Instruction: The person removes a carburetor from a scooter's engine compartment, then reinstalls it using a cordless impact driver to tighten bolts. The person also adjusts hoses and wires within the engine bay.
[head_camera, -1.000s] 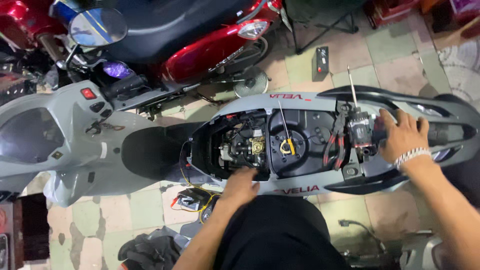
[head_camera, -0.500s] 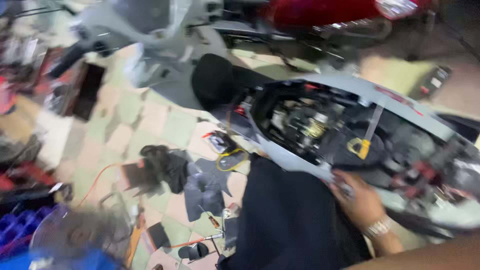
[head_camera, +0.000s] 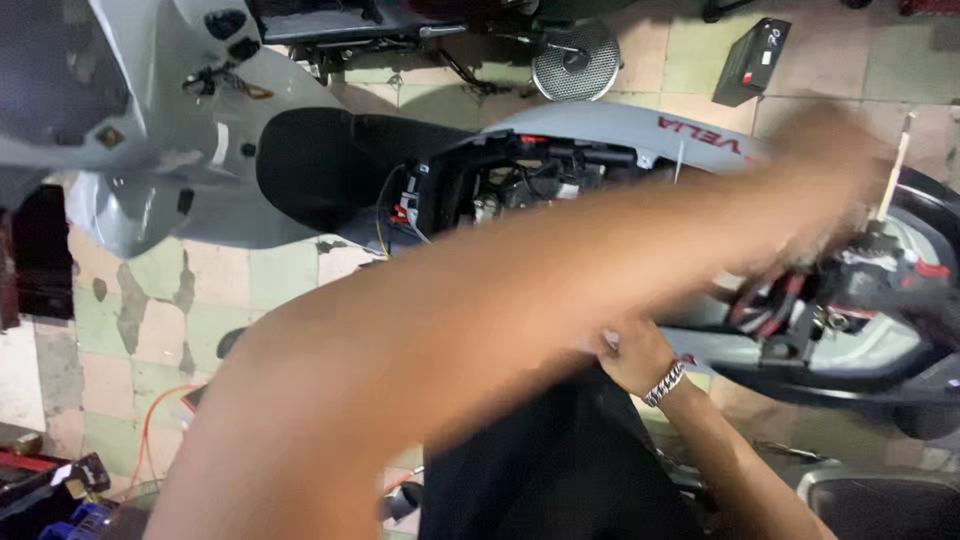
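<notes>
A grey scooter (head_camera: 620, 125) lies across the view with its seat off, so the wiring in the open body bay (head_camera: 520, 180) shows. My left arm sweeps blurred from lower left to upper right. My left hand (head_camera: 825, 160) is a smear over the scooter's rear, above the red cables and controller parts (head_camera: 775, 300); its grip is unreadable. My right hand (head_camera: 635, 360), with a metal bracelet on the wrist, rests at the scooter's near side panel, its fingers partly hidden behind my left arm.
The scooter's grey front fairing (head_camera: 150, 120) and black footwell (head_camera: 310, 165) fill the upper left. A black battery box (head_camera: 752, 60) and a round mesh cover (head_camera: 575, 60) lie on the tiled floor beyond. An orange cable (head_camera: 150, 430) and tool crates (head_camera: 60, 490) sit lower left.
The view swung left and back to the scooter. My left arm now reaches across to the scooter's rear. My right hand has come off the rear to the near side panel.
</notes>
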